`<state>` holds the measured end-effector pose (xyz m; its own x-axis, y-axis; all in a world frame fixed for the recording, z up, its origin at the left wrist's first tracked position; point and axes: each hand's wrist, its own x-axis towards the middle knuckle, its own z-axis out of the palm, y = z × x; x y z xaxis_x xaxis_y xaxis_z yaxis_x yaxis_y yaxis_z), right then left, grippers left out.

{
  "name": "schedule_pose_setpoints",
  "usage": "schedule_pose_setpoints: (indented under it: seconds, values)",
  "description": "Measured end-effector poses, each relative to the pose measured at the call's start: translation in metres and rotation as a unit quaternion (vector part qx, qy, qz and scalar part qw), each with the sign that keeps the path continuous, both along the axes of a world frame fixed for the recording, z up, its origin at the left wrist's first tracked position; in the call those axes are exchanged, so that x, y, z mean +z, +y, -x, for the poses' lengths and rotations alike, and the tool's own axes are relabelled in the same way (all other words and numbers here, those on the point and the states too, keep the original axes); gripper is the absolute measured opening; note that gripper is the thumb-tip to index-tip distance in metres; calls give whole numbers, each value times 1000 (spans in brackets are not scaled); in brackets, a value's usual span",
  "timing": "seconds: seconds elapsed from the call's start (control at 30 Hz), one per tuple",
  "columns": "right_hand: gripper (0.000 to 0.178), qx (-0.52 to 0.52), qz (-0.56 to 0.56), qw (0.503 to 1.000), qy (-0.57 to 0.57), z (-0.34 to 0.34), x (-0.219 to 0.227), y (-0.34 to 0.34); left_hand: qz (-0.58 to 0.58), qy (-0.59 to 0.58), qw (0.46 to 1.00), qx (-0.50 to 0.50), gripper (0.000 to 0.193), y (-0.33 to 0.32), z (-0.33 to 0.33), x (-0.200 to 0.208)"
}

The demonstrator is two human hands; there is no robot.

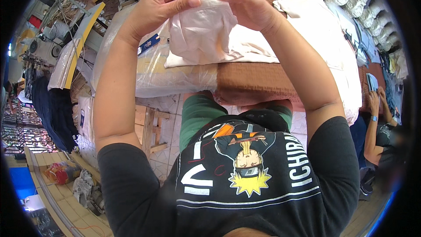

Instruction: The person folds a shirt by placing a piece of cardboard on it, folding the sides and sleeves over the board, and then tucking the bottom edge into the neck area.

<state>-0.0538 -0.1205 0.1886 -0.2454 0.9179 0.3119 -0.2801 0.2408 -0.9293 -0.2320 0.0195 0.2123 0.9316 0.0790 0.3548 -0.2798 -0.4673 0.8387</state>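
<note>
**Pale cloth piece held up at both top corners**

Pale pink-white fabric piece (199, 28) is held raised above the work table (258, 81), approx. centred in front of the person. Its upper edge is pinched by the left hand (164, 6) between thumb and fingers, and by the right hand (245, 6) likewise; both hands are closed on the cloth, knuckles nearly meeting at the top. The lower part hangs free and touches a flat stack of similar pale cloth (245, 50) lying on the table. The two-corner grip keeps the edge taut, so the piece hangs straight, prob. for folding or inspection. A clear plastic sheet (149, 72) covers the table's left end. White moulded forms (372, 8) are lined up along the far right edge. A seated co-worker's hand (375, 101) is seen at the right, well apart.
</note>
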Motion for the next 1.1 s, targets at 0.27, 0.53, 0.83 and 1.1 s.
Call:
schedule_pose_setpoints:
  seconds: [0.27,0.53,0.83,1.1]
  values:
    - [20,-187,-141,666,-708,13,33,-63,-519,-29,851,74,23,-33,42,15]
    - [10,-303,-251,554,-734,60,19,-119,-467,84,839,264,18,-135,76,-4]
    - [4,-207,-235,583,-749,59,8,-139,-384,177,849,316,23,-151,87,-31]
    - [11,-176,-219,643,-712,64,-21,-138,-447,88,850,265,18,-148,79,-39]
